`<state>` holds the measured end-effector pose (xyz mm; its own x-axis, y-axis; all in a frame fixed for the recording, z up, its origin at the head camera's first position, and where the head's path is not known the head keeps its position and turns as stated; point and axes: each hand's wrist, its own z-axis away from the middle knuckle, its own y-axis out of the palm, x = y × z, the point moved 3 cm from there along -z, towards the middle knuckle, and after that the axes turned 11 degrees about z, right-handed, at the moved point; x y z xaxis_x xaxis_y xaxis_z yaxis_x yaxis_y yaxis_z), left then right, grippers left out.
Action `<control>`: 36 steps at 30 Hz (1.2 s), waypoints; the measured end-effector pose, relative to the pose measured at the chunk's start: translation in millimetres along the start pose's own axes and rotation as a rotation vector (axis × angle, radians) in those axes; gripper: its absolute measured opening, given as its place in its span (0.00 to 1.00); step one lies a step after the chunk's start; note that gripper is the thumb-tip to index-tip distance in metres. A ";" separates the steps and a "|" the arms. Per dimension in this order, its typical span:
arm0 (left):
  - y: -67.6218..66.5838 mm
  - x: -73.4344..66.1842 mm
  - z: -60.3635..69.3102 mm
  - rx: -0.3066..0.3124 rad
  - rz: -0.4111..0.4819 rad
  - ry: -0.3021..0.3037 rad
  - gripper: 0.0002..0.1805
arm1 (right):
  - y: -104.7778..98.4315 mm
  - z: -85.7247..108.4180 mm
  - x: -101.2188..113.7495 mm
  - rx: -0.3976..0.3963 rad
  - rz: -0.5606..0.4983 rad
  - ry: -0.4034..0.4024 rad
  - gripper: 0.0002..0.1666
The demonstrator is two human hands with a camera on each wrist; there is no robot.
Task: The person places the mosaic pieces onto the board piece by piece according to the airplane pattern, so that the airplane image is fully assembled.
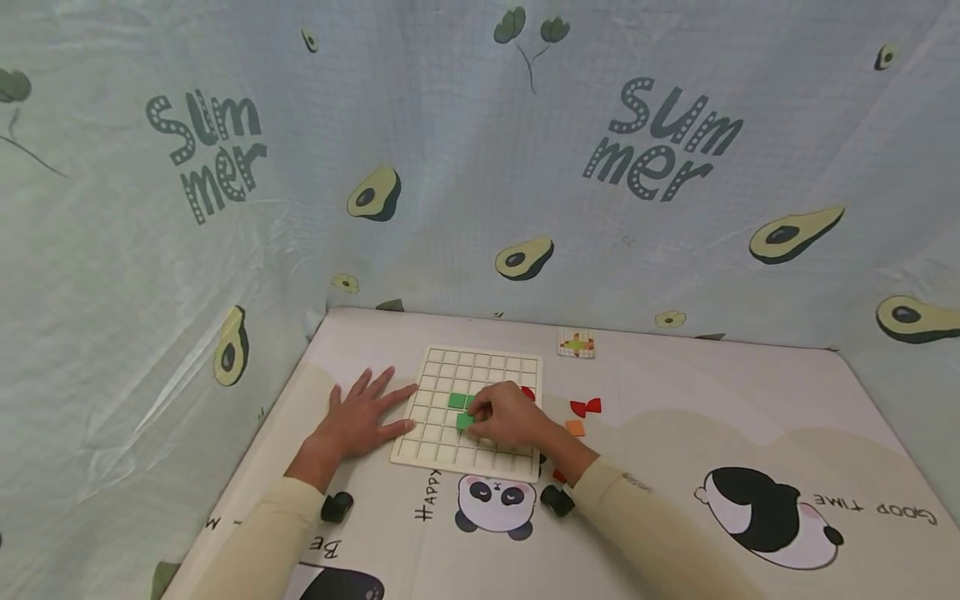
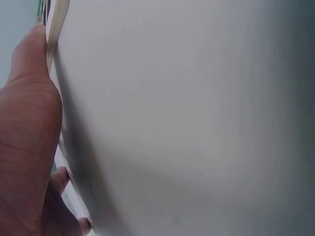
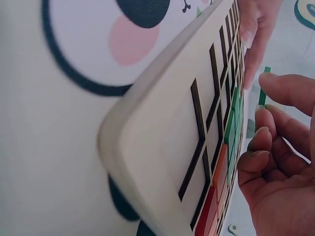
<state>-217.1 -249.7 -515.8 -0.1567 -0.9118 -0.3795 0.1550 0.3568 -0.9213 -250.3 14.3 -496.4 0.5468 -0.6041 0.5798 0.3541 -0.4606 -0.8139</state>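
Observation:
My right hand (image 1: 510, 414) pinches a small green square tile (image 3: 264, 93) between thumb and fingertips, above a pale gridded board (image 1: 423, 450). Green tiles (image 1: 457, 401) lie on the board's middle squares, near those fingers. In the right wrist view, an orange tile (image 3: 221, 169) and a red tile (image 3: 206, 211) also lie in the grid. A red piece (image 1: 528, 392) shows at the board's right side, while my hand and forearm cover other squares. Fingers spread, my left hand (image 1: 358, 423) rests on the table with its thumb and a fingertip at the board's left edge.
Right of the board lie red pieces (image 1: 578, 408), an orange square (image 1: 575, 427) and another red piece (image 1: 558, 475), partly hidden by my wrist. A patterned card (image 1: 576, 342) lies behind them. Printed curtains (image 1: 450, 167) stand at the table's back and sides.

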 end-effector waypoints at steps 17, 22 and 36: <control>-0.5 0.0 1.1 -0.003 0.009 0.000 0.36 | 5.4 -13.4 3.1 -0.028 0.023 0.037 0.06; -2.9 -0.8 3.3 0.012 0.039 0.006 0.36 | 8.8 -15.3 4.6 -0.005 0.016 0.068 0.08; -2.6 -0.9 3.9 -0.008 0.043 0.021 0.36 | 15.6 -20.9 7.6 -0.019 0.085 0.085 0.09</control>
<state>-213.5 -250.6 -512.8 -0.1706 -0.8913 -0.4201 0.1540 0.3970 -0.9048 -256.4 -11.1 -503.9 0.5079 -0.6940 0.5102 0.2940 -0.4171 -0.8600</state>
